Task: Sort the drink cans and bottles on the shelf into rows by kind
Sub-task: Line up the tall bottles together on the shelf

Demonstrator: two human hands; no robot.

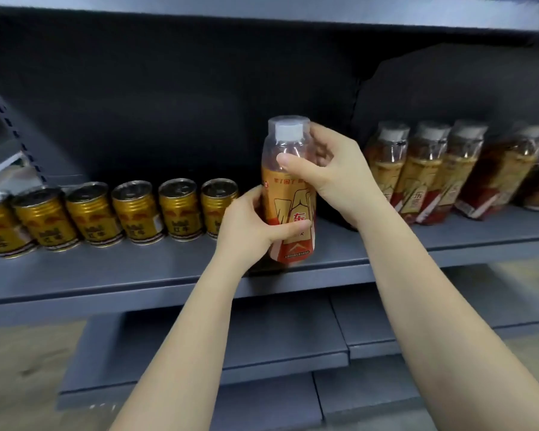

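Note:
An orange-and-gold labelled bottle (pixel 285 200) with a white cap stands upright near the front edge of the grey shelf (pixel 168 275), in the middle. My left hand (pixel 249 228) grips its lower body from the left. My right hand (pixel 327 172) holds its neck and shoulder from the right. Several gold cans (pixel 134 213) stand in a row on the shelf to the left of the bottle. Several bottles of the same kind (pixel 423 172) stand in a row to the right.
The shelf above (pixel 262 10) overhangs the bottles. A slotted upright (pixel 3 119) stands at the left. Two lower grey shelves (pixel 262 346) jut out below my arms. The gap between cans and bottle row is where the held bottle stands.

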